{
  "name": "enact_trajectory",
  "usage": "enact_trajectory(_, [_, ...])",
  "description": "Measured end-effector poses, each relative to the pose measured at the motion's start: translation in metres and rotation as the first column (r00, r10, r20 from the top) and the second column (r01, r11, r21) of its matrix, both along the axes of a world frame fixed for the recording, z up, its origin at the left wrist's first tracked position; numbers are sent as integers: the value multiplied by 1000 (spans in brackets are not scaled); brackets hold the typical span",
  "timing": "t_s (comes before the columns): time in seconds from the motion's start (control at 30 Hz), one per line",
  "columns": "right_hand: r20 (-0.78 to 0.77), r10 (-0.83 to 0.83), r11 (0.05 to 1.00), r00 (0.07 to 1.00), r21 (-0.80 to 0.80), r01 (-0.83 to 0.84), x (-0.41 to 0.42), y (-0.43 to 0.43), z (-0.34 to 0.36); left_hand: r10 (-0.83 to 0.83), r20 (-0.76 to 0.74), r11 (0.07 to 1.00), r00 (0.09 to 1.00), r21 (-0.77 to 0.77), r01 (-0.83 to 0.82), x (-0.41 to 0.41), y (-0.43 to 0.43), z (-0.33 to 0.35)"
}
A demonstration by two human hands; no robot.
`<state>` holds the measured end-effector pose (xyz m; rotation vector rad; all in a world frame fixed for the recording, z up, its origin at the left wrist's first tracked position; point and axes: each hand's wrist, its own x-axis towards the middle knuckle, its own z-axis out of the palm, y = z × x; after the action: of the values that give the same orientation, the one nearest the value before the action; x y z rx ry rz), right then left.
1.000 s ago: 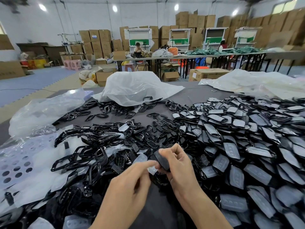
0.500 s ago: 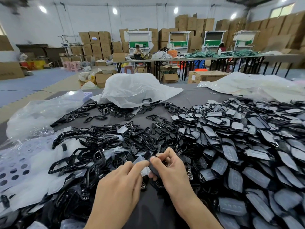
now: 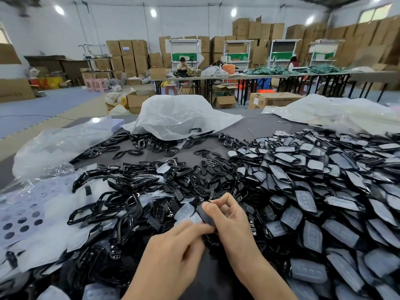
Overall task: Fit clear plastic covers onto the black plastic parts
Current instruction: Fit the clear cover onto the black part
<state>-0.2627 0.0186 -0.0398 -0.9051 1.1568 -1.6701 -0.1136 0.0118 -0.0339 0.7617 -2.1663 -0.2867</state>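
The part (image 3: 206,216) is pinched by the right hand (image 3: 234,224), the cover (image 3: 185,211) beside it by the left hand (image 3: 171,254). Pressed askew, the cover could be seated crooked.

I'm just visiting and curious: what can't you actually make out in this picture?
Head view, all of it:
- Whether the clear cover is seated on the black part: the right hand hides the joint.
- What the left hand grips: its fingers are motion-blurred.
- What lies under the white bag: the bag covers it.
- The blue label on a far carton: too small to read.
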Motion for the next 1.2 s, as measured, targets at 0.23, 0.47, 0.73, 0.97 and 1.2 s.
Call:
enact_trajectory(0.23, [-25,215,975,976,-52,-216,9,6,3,142,-321,902,936,432,11,0,-13,-1])
enact_trajectory(0.47, [143,234,972,962,-57,-228,15,2,-2,192,-448,853,873,516,77,-1,-14,-1])
enact_trajectory(0.73, [187,245,969,951,-64,-238,16,2,-1,162,-499,832,851,533,154,-2,-13,-1])
enact_trajectory(0.97, [182,258,965,949,-92,-245,16,4,1,142,-591,801,794,540,258,-1,-15,2])
enact_trajectory(1.2, [199,239,971,950,-78,-228,16,6,4,127,-603,766,788,564,308,1,-15,2])
